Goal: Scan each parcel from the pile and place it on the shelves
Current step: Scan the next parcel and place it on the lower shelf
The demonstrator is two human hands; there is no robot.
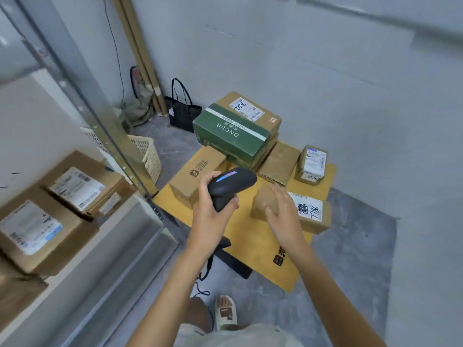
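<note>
Left hand grips scanner, right hand spread over small parcel w/ green box behind.

1. The parcels sit in a pile on a flat sheet on the floor.
2. The shelves stand left of the pile, with boxes on them.
3. A basket sits between shelves and pile.
4. A bag stands behind the pile.
</note>
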